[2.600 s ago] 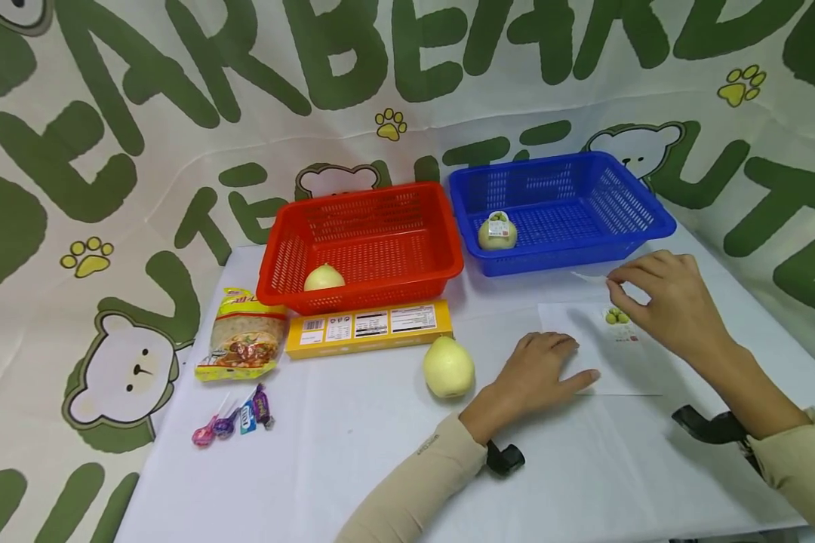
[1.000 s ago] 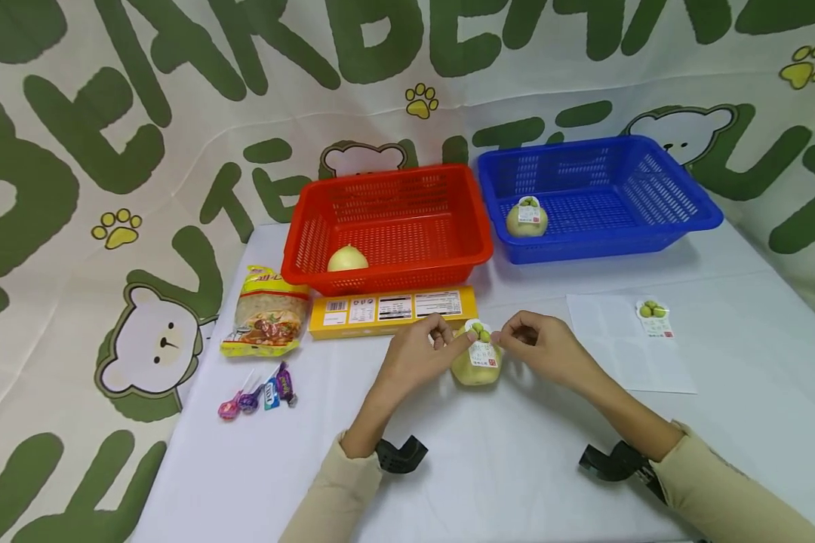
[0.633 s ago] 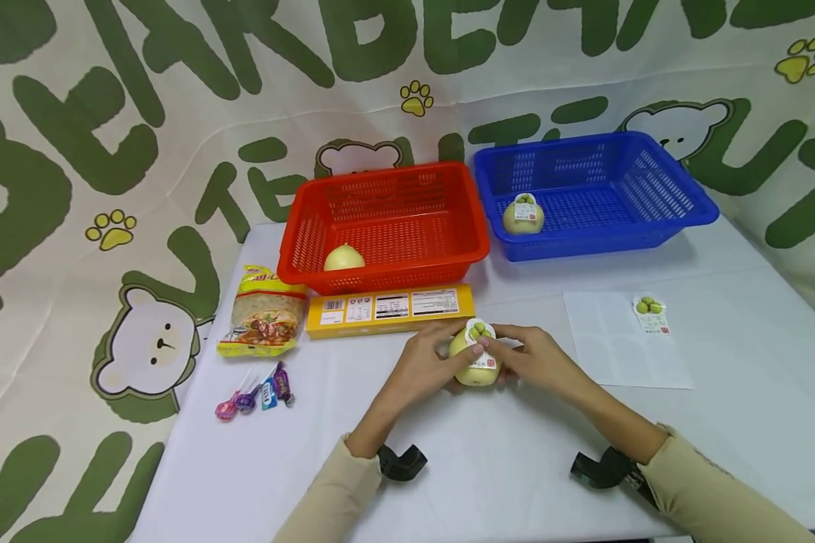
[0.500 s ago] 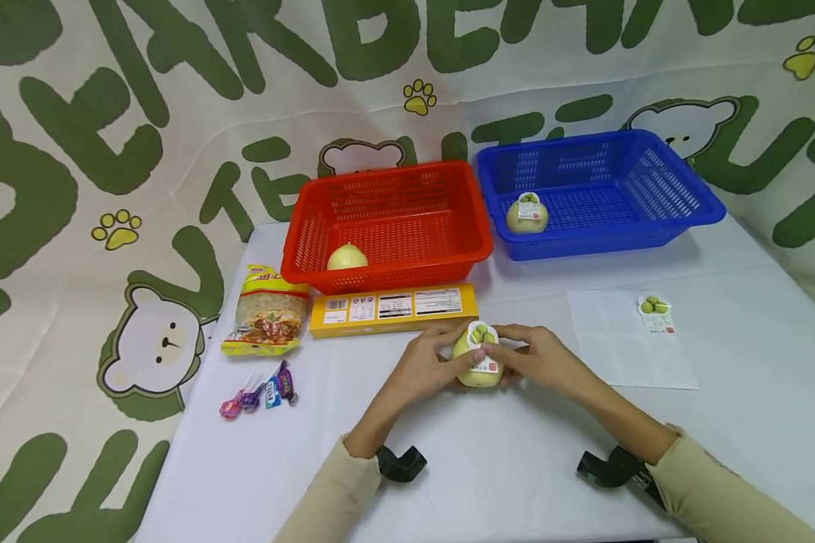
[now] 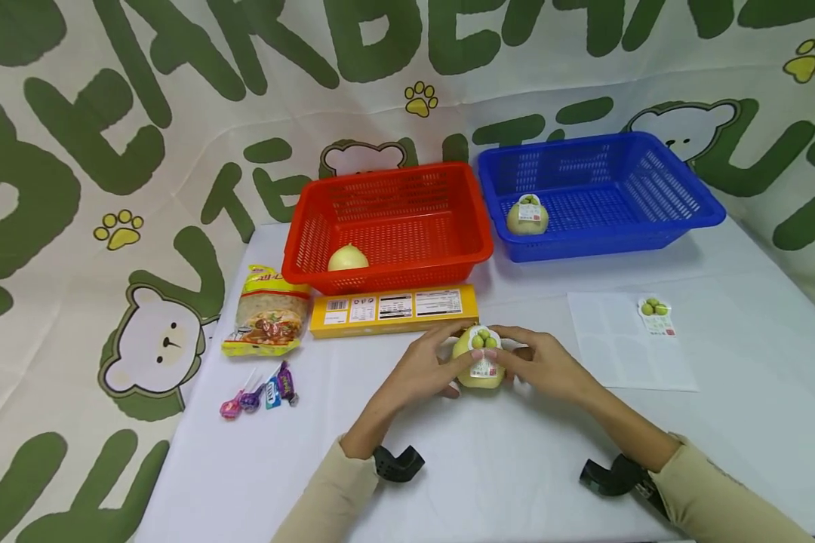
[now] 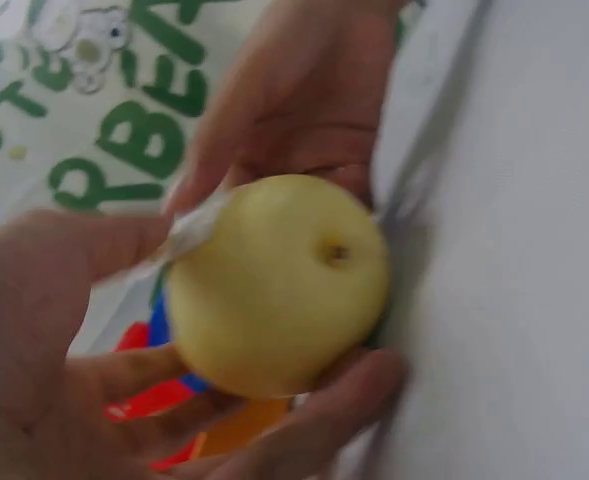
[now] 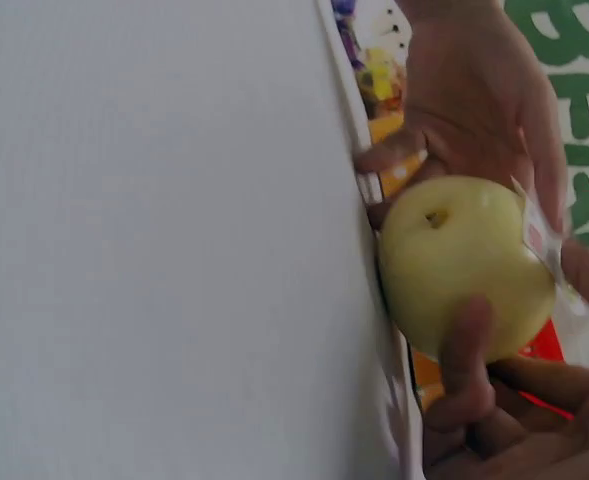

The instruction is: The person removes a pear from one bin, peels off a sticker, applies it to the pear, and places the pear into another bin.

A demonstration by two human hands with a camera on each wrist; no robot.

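A pale yellow pear (image 5: 481, 381) is held between my two hands near the middle of the white table. On its near face lies a white sticker (image 5: 484, 341) printed with green fruit, and both thumbs press on it. My left hand (image 5: 417, 367) curls round the pear's left side, while my right hand (image 5: 550, 367) grips the right side. The left wrist view shows the pear's (image 6: 284, 290) dimpled end and the fingers wrapped about it. Seen from the right wrist, the sticker (image 7: 539, 235) has an edge standing off the skin.
Behind are a red basket (image 5: 387, 283) with a pear (image 5: 348, 258) and a blue basket (image 5: 604, 245) with a stickered pear (image 5: 527, 217). A yellow box (image 5: 394, 311), a noodle packet (image 5: 266, 311) and several candies (image 5: 261, 392) lie left. A sticker sheet (image 5: 625, 354) lies right.
My right hand has brought a sticker from the sheet over to the pear, and my left hand has joined it there. Lately both thumbs have shifted slightly across the sticker.
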